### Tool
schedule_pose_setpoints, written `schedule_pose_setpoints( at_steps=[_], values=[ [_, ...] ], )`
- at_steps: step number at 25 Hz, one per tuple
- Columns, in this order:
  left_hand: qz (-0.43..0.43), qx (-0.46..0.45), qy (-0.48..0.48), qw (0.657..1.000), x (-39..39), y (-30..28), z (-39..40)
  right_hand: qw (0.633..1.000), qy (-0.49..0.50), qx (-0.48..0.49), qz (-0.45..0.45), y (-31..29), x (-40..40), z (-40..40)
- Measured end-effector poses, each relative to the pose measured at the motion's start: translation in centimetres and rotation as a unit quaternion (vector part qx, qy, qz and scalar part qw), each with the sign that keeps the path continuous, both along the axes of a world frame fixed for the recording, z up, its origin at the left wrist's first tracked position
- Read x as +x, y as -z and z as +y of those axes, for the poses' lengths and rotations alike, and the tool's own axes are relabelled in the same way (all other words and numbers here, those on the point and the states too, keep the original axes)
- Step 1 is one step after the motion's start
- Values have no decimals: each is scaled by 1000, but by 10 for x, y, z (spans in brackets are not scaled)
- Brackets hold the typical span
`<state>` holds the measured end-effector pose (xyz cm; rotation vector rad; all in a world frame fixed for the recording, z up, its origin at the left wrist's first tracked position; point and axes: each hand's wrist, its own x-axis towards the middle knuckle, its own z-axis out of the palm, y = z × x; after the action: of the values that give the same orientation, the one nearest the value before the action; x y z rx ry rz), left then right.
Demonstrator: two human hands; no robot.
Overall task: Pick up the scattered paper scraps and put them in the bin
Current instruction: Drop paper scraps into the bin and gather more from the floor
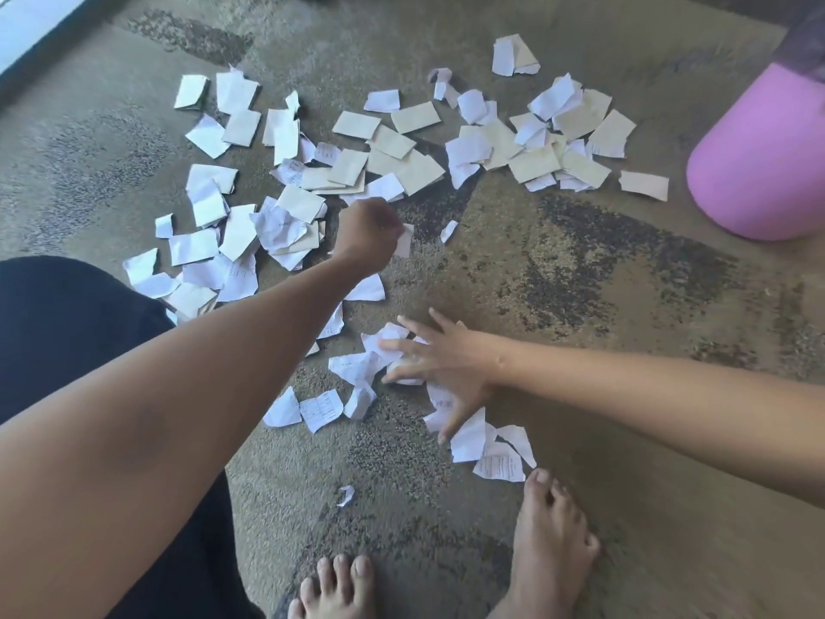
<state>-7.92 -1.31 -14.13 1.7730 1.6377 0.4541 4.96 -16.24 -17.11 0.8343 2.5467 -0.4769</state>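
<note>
Several white and cream paper scraps (402,163) lie strewn over the carpet, most in a wide band at the middle and back. My left hand (366,236) is curled into a fist and pinches a small white scrap (405,243) at its fingertips, just above the carpet. Nearer to me, my right hand (439,361) is spread with straight fingers, resting on a small heap of crumpled scraps (357,366). The pink bin (759,158) stands at the right edge, well apart from both hands; its opening is out of view.
My two bare feet (549,551) stand on the patterned brown carpet (625,306) at the bottom. My knee in dark cloth (67,332) fills the lower left. A bright strip of floor (35,20) shows at the top left corner.
</note>
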Motion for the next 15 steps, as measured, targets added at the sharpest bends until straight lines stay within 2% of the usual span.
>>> schedule_pose_setpoints(
  at_steps=[5, 8, 15],
  values=[
    [-12, -4, 26, 1000, 17, -1, -7, 997, -54, 45, -16, 2, 30, -48],
    [-13, -3, 41, 999, 26, -1, -14, 997, -52, 63, -12, 5, 43, -62],
    [-30, -1, 52, 998, 39, 2, -19, 992, -63, 7, 107, -1, 59, -52]
  ],
)
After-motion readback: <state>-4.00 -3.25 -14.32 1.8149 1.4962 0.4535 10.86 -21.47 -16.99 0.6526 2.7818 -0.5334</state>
